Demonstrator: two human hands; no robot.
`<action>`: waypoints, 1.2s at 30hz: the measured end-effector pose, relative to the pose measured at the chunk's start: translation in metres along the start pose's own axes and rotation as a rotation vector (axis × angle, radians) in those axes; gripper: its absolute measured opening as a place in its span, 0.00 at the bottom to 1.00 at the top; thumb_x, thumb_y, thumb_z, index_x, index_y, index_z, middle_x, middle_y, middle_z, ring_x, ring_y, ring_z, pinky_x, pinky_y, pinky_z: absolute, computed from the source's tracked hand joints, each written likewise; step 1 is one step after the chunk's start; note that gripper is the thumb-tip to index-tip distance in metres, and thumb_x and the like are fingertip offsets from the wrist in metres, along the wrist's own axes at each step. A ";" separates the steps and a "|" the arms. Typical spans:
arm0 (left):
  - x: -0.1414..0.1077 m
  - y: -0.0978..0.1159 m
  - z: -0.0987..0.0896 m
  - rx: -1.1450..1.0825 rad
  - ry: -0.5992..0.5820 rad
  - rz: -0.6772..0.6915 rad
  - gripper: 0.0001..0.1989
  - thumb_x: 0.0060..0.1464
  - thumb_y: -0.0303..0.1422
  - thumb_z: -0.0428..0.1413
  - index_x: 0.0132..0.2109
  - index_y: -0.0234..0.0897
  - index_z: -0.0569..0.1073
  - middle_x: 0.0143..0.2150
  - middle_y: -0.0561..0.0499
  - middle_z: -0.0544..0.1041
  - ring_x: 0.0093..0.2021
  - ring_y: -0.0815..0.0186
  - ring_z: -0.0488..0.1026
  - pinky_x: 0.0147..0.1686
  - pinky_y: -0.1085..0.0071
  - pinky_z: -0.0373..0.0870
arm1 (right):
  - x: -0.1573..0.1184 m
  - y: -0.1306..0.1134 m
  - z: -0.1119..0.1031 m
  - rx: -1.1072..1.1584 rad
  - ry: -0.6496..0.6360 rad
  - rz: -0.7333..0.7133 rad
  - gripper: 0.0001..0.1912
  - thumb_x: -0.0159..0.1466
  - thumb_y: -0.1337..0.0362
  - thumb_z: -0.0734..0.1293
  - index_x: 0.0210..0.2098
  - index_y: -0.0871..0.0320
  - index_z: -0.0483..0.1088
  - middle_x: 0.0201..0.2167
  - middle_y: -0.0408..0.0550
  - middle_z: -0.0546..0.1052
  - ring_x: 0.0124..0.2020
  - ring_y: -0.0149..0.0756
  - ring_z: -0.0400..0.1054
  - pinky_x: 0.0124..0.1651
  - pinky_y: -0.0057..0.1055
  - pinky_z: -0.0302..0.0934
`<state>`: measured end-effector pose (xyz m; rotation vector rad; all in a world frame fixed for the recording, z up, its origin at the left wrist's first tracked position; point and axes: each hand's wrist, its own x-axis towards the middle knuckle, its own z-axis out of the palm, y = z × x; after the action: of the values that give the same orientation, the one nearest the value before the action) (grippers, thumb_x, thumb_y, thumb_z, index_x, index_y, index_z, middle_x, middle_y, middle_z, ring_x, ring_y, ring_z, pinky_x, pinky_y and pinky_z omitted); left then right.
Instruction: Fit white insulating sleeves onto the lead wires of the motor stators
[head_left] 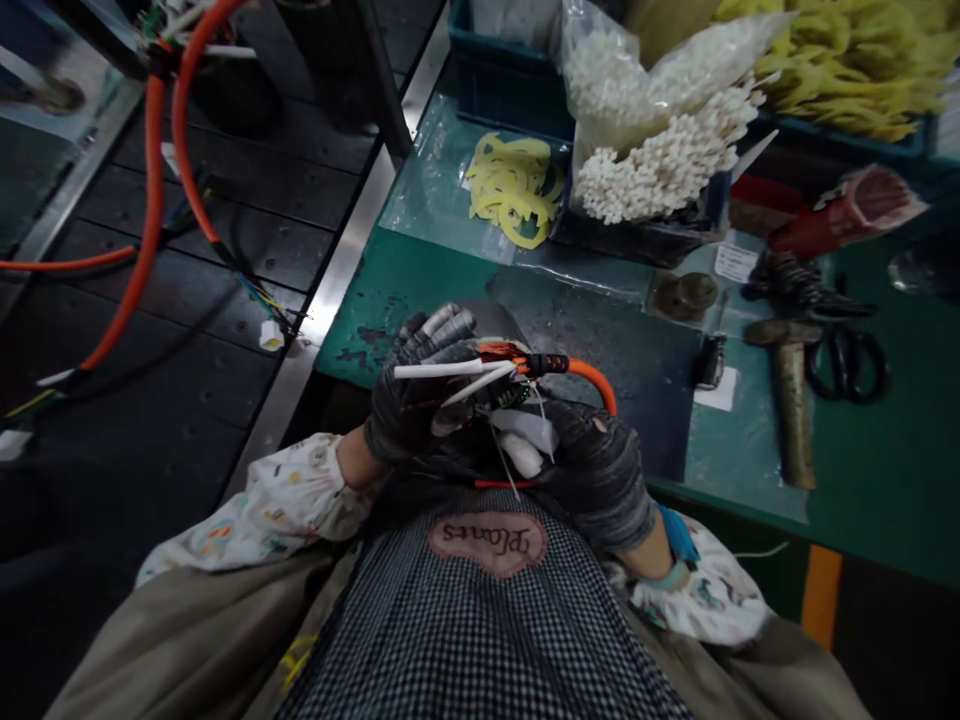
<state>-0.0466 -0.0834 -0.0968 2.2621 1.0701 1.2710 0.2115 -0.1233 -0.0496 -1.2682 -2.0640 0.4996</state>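
Note:
An orange cable (pixel 592 378) with a black taped collar (pixel 547 363) ends in front of my body, its wires fanned out to the left. White sleeved wires (pixel 439 369) lie across my left hand (pixel 412 390), which wears a grey glove and is curled around the wire ends. My right hand (pixel 600 465), gloved too, is closed beneath the cable, beside a white piece (pixel 529 430); what its fingertips pinch is too small to make out. A thin pale strand (pixel 504 455) hangs between the hands.
On the green table (pixel 877 470) lie a hammer (pixel 795 410), black scissors (pixel 847 365), yellow bands (pixel 514 185) and a roll of red material (pixel 847 215). A bin holds bagged white parts (pixel 652 150). More orange cables (pixel 150 200) lie over the dark slatted surface at left.

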 end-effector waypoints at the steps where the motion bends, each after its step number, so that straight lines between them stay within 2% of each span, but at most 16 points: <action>1: 0.001 0.001 -0.001 -0.007 -0.009 -0.023 0.28 0.78 0.57 0.51 0.74 0.53 0.75 0.76 0.44 0.79 0.80 0.43 0.71 0.83 0.36 0.61 | 0.000 0.000 0.000 0.005 -0.006 0.031 0.12 0.76 0.56 0.75 0.55 0.48 0.87 0.48 0.51 0.91 0.49 0.52 0.89 0.54 0.48 0.88; 4: 0.005 0.006 -0.004 -0.034 -0.067 -0.164 0.27 0.76 0.59 0.53 0.68 0.52 0.81 0.75 0.43 0.79 0.80 0.42 0.71 0.84 0.37 0.57 | -0.003 0.002 -0.003 0.036 -0.026 0.114 0.14 0.74 0.52 0.76 0.56 0.44 0.87 0.47 0.51 0.91 0.49 0.55 0.89 0.59 0.55 0.87; 7: 0.015 0.012 -0.006 -0.014 -0.110 -0.224 0.29 0.72 0.61 0.56 0.64 0.48 0.83 0.74 0.42 0.80 0.79 0.39 0.72 0.84 0.35 0.56 | -0.006 0.008 -0.008 0.056 -0.020 0.122 0.13 0.74 0.52 0.75 0.55 0.43 0.88 0.49 0.51 0.90 0.49 0.55 0.89 0.58 0.55 0.87; 10: 0.034 0.020 -0.002 0.000 -0.175 -0.205 0.24 0.71 0.52 0.61 0.66 0.49 0.82 0.75 0.42 0.79 0.80 0.39 0.71 0.85 0.36 0.57 | -0.008 0.016 -0.017 -0.008 0.024 0.121 0.12 0.74 0.52 0.74 0.54 0.42 0.88 0.48 0.50 0.91 0.46 0.52 0.88 0.52 0.51 0.88; 12: 0.050 0.025 0.003 0.017 -0.222 -0.215 0.23 0.72 0.47 0.60 0.68 0.48 0.81 0.76 0.42 0.78 0.81 0.39 0.70 0.85 0.37 0.56 | -0.007 0.022 -0.023 -0.087 0.042 0.131 0.13 0.75 0.49 0.74 0.53 0.43 0.88 0.44 0.50 0.91 0.39 0.51 0.87 0.45 0.49 0.87; 14: 0.067 0.028 0.008 0.057 -0.271 -0.212 0.23 0.74 0.46 0.58 0.69 0.46 0.80 0.77 0.41 0.77 0.81 0.39 0.70 0.84 0.37 0.57 | -0.005 0.026 -0.027 -0.149 0.037 0.143 0.15 0.76 0.46 0.72 0.52 0.43 0.87 0.40 0.50 0.90 0.34 0.51 0.85 0.40 0.48 0.85; 17: 0.090 0.032 0.014 0.165 -0.352 -0.134 0.26 0.77 0.46 0.53 0.70 0.38 0.79 0.78 0.37 0.75 0.80 0.37 0.71 0.80 0.36 0.65 | -0.001 0.030 -0.032 -0.177 0.026 0.142 0.13 0.76 0.46 0.72 0.48 0.43 0.87 0.33 0.48 0.87 0.33 0.49 0.84 0.38 0.45 0.83; 19: 0.102 0.034 0.017 0.241 -0.403 -0.098 0.28 0.77 0.45 0.53 0.71 0.33 0.79 0.77 0.33 0.76 0.78 0.35 0.73 0.76 0.37 0.69 | 0.001 0.033 -0.034 -0.170 0.038 0.130 0.12 0.75 0.48 0.72 0.47 0.44 0.87 0.33 0.47 0.86 0.33 0.48 0.83 0.40 0.43 0.83; 21: 0.113 0.037 0.020 0.266 -0.434 -0.151 0.27 0.75 0.44 0.56 0.70 0.32 0.80 0.73 0.33 0.79 0.74 0.34 0.76 0.74 0.37 0.72 | 0.003 0.036 -0.037 -0.153 0.054 0.123 0.11 0.76 0.50 0.72 0.49 0.44 0.86 0.36 0.48 0.87 0.35 0.48 0.84 0.43 0.43 0.83; 26: 0.143 0.044 0.035 0.154 -0.475 -0.383 0.16 0.71 0.42 0.63 0.56 0.37 0.86 0.59 0.37 0.85 0.67 0.32 0.80 0.75 0.36 0.70 | 0.011 0.050 -0.040 -0.180 0.079 0.140 0.13 0.78 0.50 0.70 0.54 0.43 0.85 0.43 0.49 0.89 0.43 0.51 0.86 0.48 0.47 0.84; 29: 0.161 0.043 0.045 0.213 -0.576 -0.399 0.13 0.72 0.38 0.61 0.54 0.37 0.86 0.57 0.36 0.85 0.64 0.30 0.81 0.71 0.34 0.73 | 0.020 0.059 -0.034 -0.218 0.130 0.159 0.14 0.77 0.49 0.70 0.52 0.45 0.86 0.42 0.50 0.89 0.42 0.51 0.85 0.47 0.48 0.83; 34: 0.175 0.030 0.052 0.145 -0.529 -0.395 0.15 0.71 0.48 0.63 0.44 0.42 0.86 0.44 0.42 0.85 0.52 0.40 0.84 0.66 0.41 0.78 | 0.025 0.067 -0.024 -0.246 0.156 0.206 0.15 0.76 0.48 0.70 0.50 0.47 0.87 0.40 0.53 0.88 0.39 0.53 0.84 0.46 0.49 0.82; 36: 0.178 0.025 0.054 0.185 -0.566 -0.382 0.17 0.71 0.50 0.63 0.44 0.41 0.86 0.43 0.41 0.85 0.50 0.40 0.84 0.63 0.41 0.79 | 0.022 0.067 -0.023 -0.234 0.170 0.212 0.16 0.76 0.48 0.71 0.50 0.47 0.87 0.40 0.53 0.89 0.38 0.53 0.84 0.46 0.50 0.82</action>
<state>0.0665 0.0364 -0.0071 2.1910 1.3349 0.3593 0.2636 -0.0729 -0.0676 -1.6195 -1.8971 0.2368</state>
